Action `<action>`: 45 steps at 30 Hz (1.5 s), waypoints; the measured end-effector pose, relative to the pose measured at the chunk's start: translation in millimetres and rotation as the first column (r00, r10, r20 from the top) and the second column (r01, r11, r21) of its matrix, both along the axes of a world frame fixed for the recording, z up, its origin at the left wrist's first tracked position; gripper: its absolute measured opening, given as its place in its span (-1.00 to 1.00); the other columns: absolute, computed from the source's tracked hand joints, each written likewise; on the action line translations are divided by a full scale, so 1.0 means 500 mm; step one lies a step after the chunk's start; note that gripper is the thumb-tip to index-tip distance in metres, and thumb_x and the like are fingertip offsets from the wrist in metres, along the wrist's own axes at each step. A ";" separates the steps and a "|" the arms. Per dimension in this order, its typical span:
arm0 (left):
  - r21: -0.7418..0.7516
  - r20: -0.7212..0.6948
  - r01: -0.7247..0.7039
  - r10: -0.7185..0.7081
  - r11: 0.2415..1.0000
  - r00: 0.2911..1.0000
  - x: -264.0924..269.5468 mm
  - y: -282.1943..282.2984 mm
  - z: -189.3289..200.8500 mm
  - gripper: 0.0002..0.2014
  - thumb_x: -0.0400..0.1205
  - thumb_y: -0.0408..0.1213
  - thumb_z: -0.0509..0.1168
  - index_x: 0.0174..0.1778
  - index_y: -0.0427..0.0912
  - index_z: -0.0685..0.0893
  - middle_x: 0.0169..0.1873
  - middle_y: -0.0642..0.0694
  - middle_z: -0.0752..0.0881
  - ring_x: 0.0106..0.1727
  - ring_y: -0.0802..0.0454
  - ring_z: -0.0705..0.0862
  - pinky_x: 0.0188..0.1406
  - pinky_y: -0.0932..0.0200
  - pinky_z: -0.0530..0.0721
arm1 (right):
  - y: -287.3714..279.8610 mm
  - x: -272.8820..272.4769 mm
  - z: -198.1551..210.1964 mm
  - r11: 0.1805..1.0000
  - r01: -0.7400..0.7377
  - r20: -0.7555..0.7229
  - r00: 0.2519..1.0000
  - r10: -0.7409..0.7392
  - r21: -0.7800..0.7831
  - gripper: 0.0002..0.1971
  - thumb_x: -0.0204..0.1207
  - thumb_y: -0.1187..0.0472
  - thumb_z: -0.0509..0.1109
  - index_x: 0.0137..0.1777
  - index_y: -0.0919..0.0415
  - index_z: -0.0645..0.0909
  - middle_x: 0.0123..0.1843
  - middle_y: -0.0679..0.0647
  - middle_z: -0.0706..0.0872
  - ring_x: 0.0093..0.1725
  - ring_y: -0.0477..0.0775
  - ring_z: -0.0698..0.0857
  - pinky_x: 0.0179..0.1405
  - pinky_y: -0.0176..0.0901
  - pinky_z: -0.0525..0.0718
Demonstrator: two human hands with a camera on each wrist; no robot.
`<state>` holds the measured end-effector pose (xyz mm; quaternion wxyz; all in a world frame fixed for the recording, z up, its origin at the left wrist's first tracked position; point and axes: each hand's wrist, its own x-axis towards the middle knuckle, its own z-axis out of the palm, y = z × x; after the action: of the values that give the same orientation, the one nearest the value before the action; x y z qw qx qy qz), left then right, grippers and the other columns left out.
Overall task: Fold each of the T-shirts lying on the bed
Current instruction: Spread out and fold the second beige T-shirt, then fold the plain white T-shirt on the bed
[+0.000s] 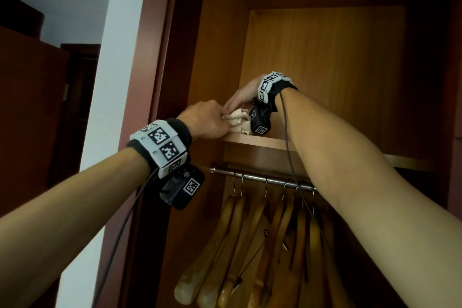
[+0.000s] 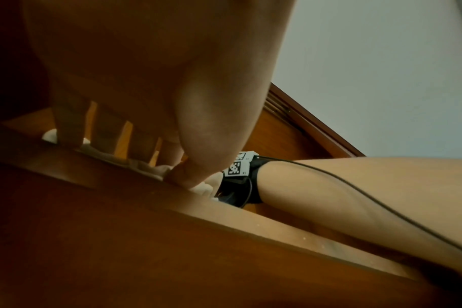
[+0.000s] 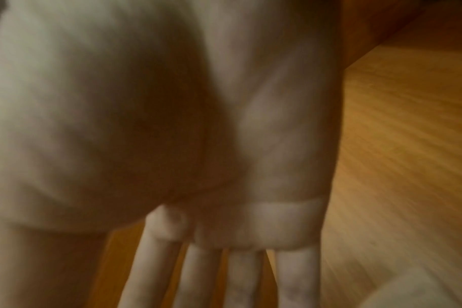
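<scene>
A folded white T-shirt (image 1: 238,122) lies at the left front corner of a wardrobe's upper shelf (image 1: 265,144). My left hand (image 1: 223,119) reaches up to it and pinches its near edge between thumb and fingers. In the left wrist view the thumb presses the white cloth (image 2: 202,187) at the shelf's lip. My right hand (image 1: 232,105) lies over the top of the bundle with straight fingers. The right wrist view shows those fingers (image 3: 240,277) spread above the shelf board, with a corner of white cloth (image 3: 414,291) at the lower right. Most of the T-shirt is hidden behind my hands.
Under the shelf a metal rail (image 1: 262,179) carries several wooden hangers (image 1: 250,245). The wardrobe's left side wall (image 1: 220,57) stands close beside the T-shirt. The shelf runs on to the right behind my right forearm. A white room wall (image 1: 112,57) lies left of the wardrobe.
</scene>
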<state>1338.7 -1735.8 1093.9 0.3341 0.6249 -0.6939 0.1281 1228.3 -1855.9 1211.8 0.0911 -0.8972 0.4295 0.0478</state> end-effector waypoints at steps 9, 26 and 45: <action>-0.035 0.026 0.007 -0.006 0.999 1.000 -0.003 0.007 -0.029 -0.71 0.77 -0.11 0.18 0.35 0.05 0.69 0.01 -0.06 0.72 0.08 -0.13 0.67 0.04 0.04 0.60 | 0.058 -0.047 -0.017 0.970 0.169 0.376 0.922 -0.094 -0.172 -0.69 0.75 0.14 0.37 0.42 0.22 0.69 0.28 0.15 0.80 0.14 0.05 0.81 -0.14 -0.27 0.80; -0.094 -0.159 0.324 -0.336 0.941 0.928 -0.253 0.232 -0.049 -0.56 0.72 -0.08 0.33 0.49 -0.17 0.58 0.35 -0.24 0.67 0.42 -0.23 0.60 0.30 0.10 0.54 | 0.493 -0.379 -0.136 0.691 0.500 0.671 0.741 -0.028 -0.522 -0.86 0.65 0.11 0.41 -0.05 0.06 0.80 -0.11 -0.05 0.86 -0.03 0.03 0.85 0.06 0.00 0.81; -0.175 -0.321 0.983 -0.947 0.054 -0.005 -1.230 1.114 -0.361 -0.81 0.64 -0.16 0.33 0.14 -0.03 0.72 0.05 0.12 0.77 0.05 0.16 0.75 0.19 0.05 0.74 | 1.654 -1.243 -0.642 -0.110 0.961 0.845 0.166 -0.509 -0.255 -0.91 0.57 0.09 0.41 -0.09 -0.03 0.75 -0.16 -0.14 0.80 -0.11 -0.18 0.74 -0.13 -0.31 0.66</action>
<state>723.6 -1178.9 913.5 0.4160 0.0032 -0.8633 -0.2858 606.9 -1028.8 890.7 -0.2096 -0.3518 0.7974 -0.4433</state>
